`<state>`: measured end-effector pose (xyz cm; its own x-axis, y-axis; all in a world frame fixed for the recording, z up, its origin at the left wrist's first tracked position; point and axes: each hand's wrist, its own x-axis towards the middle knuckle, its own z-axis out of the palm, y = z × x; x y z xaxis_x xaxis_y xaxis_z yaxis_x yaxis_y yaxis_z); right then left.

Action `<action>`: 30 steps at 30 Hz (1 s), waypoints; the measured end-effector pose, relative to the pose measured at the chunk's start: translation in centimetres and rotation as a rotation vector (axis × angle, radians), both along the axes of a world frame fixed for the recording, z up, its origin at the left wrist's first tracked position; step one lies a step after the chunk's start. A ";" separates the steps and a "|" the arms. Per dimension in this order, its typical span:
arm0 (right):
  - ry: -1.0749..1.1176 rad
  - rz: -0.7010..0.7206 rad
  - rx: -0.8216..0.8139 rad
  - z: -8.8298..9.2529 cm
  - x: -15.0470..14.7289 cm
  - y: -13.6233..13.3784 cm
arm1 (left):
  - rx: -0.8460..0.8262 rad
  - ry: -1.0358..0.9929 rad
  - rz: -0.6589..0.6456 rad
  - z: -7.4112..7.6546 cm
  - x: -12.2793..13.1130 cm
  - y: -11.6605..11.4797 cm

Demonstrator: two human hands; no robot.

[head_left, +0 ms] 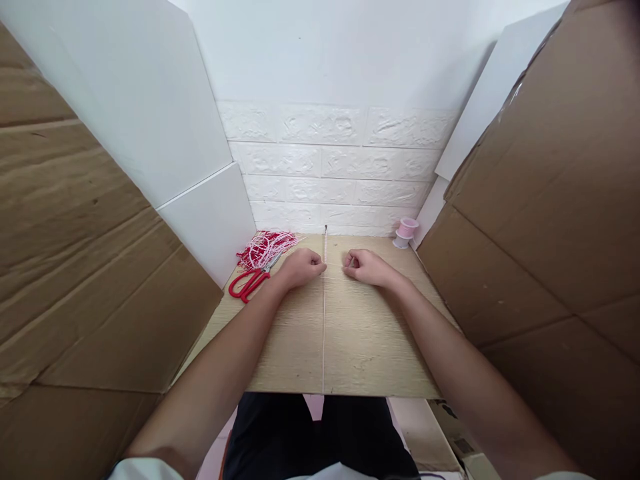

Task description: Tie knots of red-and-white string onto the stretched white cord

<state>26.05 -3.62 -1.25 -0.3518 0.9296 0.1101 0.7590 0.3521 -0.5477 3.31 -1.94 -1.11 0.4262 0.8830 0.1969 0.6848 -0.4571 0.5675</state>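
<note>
A pale cord (324,333) is stretched straight along the wooden table from a nail (326,227) at the far edge to the near edge. Its far part looks thicker and braided, with pink in it. Just left of this cord, my left hand (303,267) is closed in a pinch at a fine thread. On the other side, my right hand (367,267) is also pinched, a short way from the cord. Thin pale thread (336,278) spans the gap between both hands and crosses the cord. The fingertips partly hide where the thread is held.
Red-handled scissors (250,283) lie at the left, against a heap of red and pink-white cords (267,249). Spools of pink and white thread (406,230) stand at the back right corner. Cardboard walls (540,200) flank both sides, with a white brick-patterned wall (345,160) behind.
</note>
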 end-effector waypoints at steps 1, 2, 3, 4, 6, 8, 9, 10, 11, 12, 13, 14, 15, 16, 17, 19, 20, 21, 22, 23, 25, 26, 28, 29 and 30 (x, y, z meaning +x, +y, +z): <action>0.009 0.024 0.001 0.0 -0.1 0.0 | 0.006 0.000 0.015 0.1 0.0 0.0; 0.008 0.043 0.007 0.0 -0.2 0.0 | 0.013 0.001 0.029 0.2 0.0 0.0; -0.002 0.058 0.020 -0.1 -0.3 0.0 | 0.019 0.003 0.042 0.3 0.0 -0.1; -0.018 0.075 0.036 -0.2 -0.4 0.1 | 0.024 0.005 0.051 0.3 0.0 -0.1; -0.053 0.106 0.069 -0.5 -0.5 0.3 | 0.031 0.015 0.055 0.3 0.0 -0.1; -0.065 0.119 0.103 -0.8 -0.5 0.6 | 0.043 0.026 0.049 0.2 0.0 -0.1; -0.053 0.119 0.119 -0.8 -0.5 0.6 | 0.048 0.032 0.046 0.1 0.1 -0.1; -0.024 0.119 0.128 -0.8 -0.5 0.6 | 0.052 0.037 0.045 0.1 0.1 -0.1; 0.019 0.122 0.127 -0.7 -0.5 0.6 | 0.053 0.041 0.047 0.1 0.1 -0.1; 0.074 0.131 0.113 -0.5 -0.5 0.5 | 0.051 0.045 0.053 0.1 0.1 -0.1; 0.135 0.143 0.086 -0.3 -0.5 0.4 | 0.048 0.050 0.064 0.1 0.1 -0.1; 0.196 0.156 0.047 0.1 -0.5 0.2 | 0.044 0.056 0.079 0.1 0.1 -0.1; 0.251 0.168 -0.001 0.4 -0.5 0.0 | 0.042 0.063 0.097 0.1 0.1 -0.1; 0.297 0.182 -0.054 0.7 -0.5 -0.2 | 0.043 0.070 0.113 0.1 0.1 0.0; 0.334 0.202 -0.108 1.0 -0.5 -0.4 | 0.044 0.076 0.128 0.1 0.0 0.0; 0.378 0.248 -0.199 1.3 -0.4 -0.6 | 0.048 0.084 0.146 0.0 0.0 0.1; 0.386 0.271 -0.231 1.3 -0.4 -0.6 | 0.049 0.086 0.151 -0.1 0.0 0.1; 0.385 0.289 -0.251 1.1 -0.3 -0.5 | 0.049 0.088 0.154 -0.1 -0.1 0.2; 0.375 0.304 -0.264 0.8 -0.3 -0.4 | 0.048 0.090 0.156 -0.2 -0.1 0.2; 0.361 0.315 -0.273 0.5 -0.2 -0.2 | 0.045 0.095 0.158 -0.2 -0.1 0.2; 0.331 0.335 -0.279 -0.2 -0.2 0.1 | 0.042 0.109 0.159 -0.3 -0.2 0.3; 0.318 0.342 -0.274 -0.5 -0.2 0.3 | 0.041 0.118 0.162 -0.3 -0.2 0.3; 0.297 0.357 -0.249 -0.8 -0.3 0.4 | 0.040 0.138 0.166 -0.4 -0.2 0.4; 0.286 0.365 -0.230 -0.8 -0.4 0.4 | 0.039 0.147 0.169 -0.4 -0.3 0.4; 0.276 0.370 -0.211 -0.8 -0.5 0.3 | 0.035 0.156 0.172 -0.4 -0.3 0.5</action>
<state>25.53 -3.31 -2.06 -0.6465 0.7598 0.0686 0.4213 0.4306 -0.7982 2.96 -1.47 -1.53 0.2976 0.9389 0.1728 0.8324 -0.3438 0.4346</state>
